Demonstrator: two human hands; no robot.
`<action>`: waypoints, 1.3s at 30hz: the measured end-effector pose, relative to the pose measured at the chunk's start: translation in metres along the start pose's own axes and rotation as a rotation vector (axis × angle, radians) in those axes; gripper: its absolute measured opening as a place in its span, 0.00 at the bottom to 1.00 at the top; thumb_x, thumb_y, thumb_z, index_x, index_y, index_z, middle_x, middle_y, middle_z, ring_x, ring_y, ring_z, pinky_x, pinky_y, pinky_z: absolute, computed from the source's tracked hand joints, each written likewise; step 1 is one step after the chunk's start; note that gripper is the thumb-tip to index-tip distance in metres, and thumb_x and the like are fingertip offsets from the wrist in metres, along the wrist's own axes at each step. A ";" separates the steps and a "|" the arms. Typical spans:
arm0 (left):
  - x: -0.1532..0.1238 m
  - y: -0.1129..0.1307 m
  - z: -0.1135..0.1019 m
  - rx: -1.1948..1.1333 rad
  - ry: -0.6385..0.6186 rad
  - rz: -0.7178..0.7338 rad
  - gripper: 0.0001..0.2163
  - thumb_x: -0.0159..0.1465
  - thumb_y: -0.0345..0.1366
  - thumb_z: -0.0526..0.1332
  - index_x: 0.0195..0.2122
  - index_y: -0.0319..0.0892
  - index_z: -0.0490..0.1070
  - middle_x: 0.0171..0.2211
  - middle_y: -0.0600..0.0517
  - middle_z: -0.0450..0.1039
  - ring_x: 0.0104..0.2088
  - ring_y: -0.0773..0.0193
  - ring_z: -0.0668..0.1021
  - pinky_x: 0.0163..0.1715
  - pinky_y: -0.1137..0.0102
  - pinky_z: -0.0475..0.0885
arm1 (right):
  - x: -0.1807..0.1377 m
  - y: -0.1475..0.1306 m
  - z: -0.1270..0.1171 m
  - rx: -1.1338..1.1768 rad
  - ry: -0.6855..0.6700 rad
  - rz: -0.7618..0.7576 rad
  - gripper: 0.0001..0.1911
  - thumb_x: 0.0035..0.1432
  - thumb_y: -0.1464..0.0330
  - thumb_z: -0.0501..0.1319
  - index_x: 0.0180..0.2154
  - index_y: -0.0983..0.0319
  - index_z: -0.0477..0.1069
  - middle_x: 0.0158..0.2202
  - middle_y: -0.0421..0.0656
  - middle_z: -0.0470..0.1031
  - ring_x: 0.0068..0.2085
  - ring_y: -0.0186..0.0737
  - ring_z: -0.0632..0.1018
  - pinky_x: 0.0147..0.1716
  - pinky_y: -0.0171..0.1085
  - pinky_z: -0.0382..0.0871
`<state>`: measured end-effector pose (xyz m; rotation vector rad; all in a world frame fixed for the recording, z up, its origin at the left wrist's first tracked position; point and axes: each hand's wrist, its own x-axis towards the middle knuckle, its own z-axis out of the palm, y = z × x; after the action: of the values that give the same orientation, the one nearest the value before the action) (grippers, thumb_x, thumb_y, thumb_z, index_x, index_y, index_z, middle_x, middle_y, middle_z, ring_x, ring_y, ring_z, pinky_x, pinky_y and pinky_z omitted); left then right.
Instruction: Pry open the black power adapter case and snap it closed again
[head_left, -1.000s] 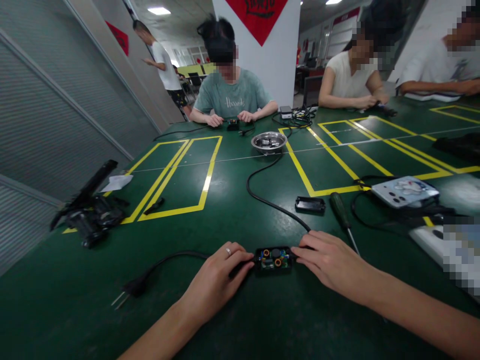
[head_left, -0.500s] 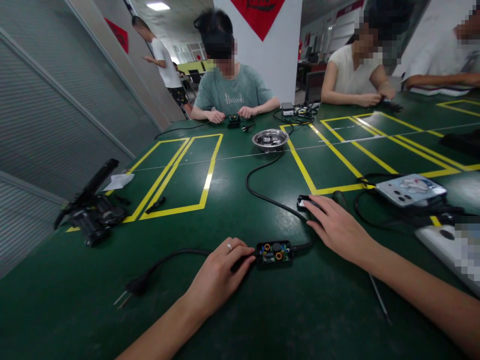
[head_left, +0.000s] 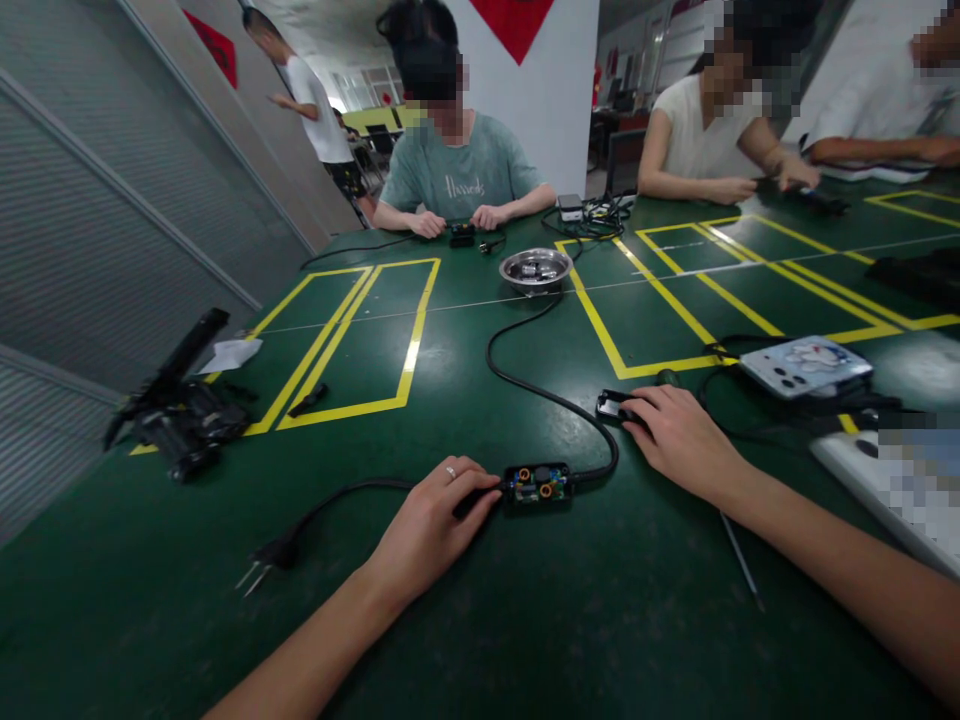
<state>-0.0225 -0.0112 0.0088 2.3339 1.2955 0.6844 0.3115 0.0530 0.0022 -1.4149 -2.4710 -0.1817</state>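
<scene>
My left hand point(head_left: 439, 515), a ring on one finger, pinches the black power cord point(head_left: 358, 487) where it enters an open adapter housing point(head_left: 538, 486). Inside that housing a circuit board with copper-coloured coils faces up. The cord's two-pin plug point(head_left: 276, 556) lies to the left on the table. My right hand point(head_left: 679, 432) has its thumb and fingers closed on the right end of a small black housing cover point(head_left: 613, 404), which shows a pale inside. Under my right hand and wrist lies a screwdriver, its middle hidden; the shaft point(head_left: 741, 562) and part of the handle point(head_left: 667, 378) show.
A metal bowl point(head_left: 535, 270) with small parts stands farther back. Black equipment point(head_left: 180, 410) lies at left, a decorated device point(head_left: 806, 366) and a white device point(head_left: 862, 490) at right. Yellow tape point(head_left: 409, 370) marks the green table. Several people are around, some handling parts.
My right hand has shifted its hold to the cover's right end, so more of the cover's pale inside shows. My left hand keeps its pinch. The whole view has shifted slightly.
</scene>
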 end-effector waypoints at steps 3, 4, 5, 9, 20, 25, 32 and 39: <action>-0.001 0.000 0.000 -0.003 -0.006 -0.013 0.08 0.68 0.34 0.56 0.46 0.42 0.71 0.42 0.48 0.71 0.43 0.62 0.74 0.43 0.65 0.73 | -0.002 0.000 -0.001 -0.002 0.000 0.025 0.17 0.63 0.66 0.54 0.49 0.67 0.71 0.46 0.53 0.74 0.47 0.50 0.72 0.48 0.50 0.66; -0.001 0.001 0.001 -0.005 -0.010 -0.016 0.08 0.68 0.34 0.57 0.46 0.42 0.71 0.42 0.48 0.71 0.43 0.62 0.74 0.43 0.65 0.73 | -0.003 -0.001 -0.002 -0.005 0.003 0.029 0.17 0.63 0.66 0.54 0.50 0.67 0.70 0.46 0.53 0.74 0.47 0.51 0.72 0.48 0.50 0.65; -0.001 0.001 0.001 -0.005 -0.013 -0.017 0.08 0.68 0.34 0.57 0.46 0.42 0.71 0.42 0.48 0.71 0.43 0.62 0.74 0.43 0.65 0.73 | -0.003 -0.001 -0.002 -0.007 0.005 0.032 0.17 0.63 0.66 0.54 0.50 0.68 0.70 0.46 0.53 0.74 0.47 0.51 0.72 0.49 0.50 0.65; -0.001 0.001 0.001 0.006 -0.005 -0.002 0.08 0.68 0.35 0.56 0.46 0.42 0.72 0.41 0.48 0.72 0.43 0.62 0.74 0.44 0.64 0.73 | -0.005 -0.003 -0.004 -0.015 0.021 0.046 0.18 0.62 0.66 0.54 0.51 0.68 0.69 0.46 0.53 0.74 0.47 0.51 0.72 0.49 0.49 0.63; 0.003 -0.002 -0.001 0.004 -0.049 0.009 0.08 0.68 0.37 0.56 0.45 0.43 0.71 0.41 0.49 0.71 0.42 0.62 0.74 0.43 0.65 0.72 | -0.008 -0.002 -0.008 -0.038 0.004 0.046 0.19 0.60 0.65 0.55 0.51 0.67 0.69 0.44 0.53 0.74 0.46 0.51 0.73 0.49 0.49 0.62; 0.004 -0.004 -0.003 -0.003 -0.074 0.012 0.08 0.68 0.37 0.56 0.46 0.43 0.71 0.42 0.49 0.71 0.43 0.62 0.74 0.44 0.64 0.72 | -0.008 -0.001 -0.007 -0.021 0.012 0.050 0.21 0.60 0.65 0.55 0.52 0.67 0.69 0.43 0.53 0.74 0.46 0.52 0.73 0.49 0.49 0.62; 0.004 -0.006 -0.002 0.006 -0.065 0.021 0.09 0.67 0.37 0.56 0.45 0.43 0.71 0.41 0.48 0.71 0.43 0.61 0.74 0.44 0.63 0.72 | -0.007 -0.002 -0.006 0.011 0.036 0.057 0.20 0.59 0.64 0.55 0.50 0.68 0.69 0.43 0.53 0.74 0.46 0.53 0.73 0.49 0.51 0.63; 0.004 -0.005 -0.003 0.009 -0.084 0.018 0.09 0.68 0.37 0.56 0.46 0.43 0.70 0.42 0.49 0.71 0.43 0.61 0.74 0.44 0.63 0.72 | -0.008 -0.004 -0.013 0.237 0.213 0.210 0.19 0.59 0.63 0.57 0.49 0.66 0.69 0.45 0.52 0.75 0.45 0.50 0.75 0.46 0.48 0.68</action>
<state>-0.0258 -0.0048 0.0090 2.3579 1.2449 0.5799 0.3137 0.0411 0.0122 -1.4566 -2.0810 0.0048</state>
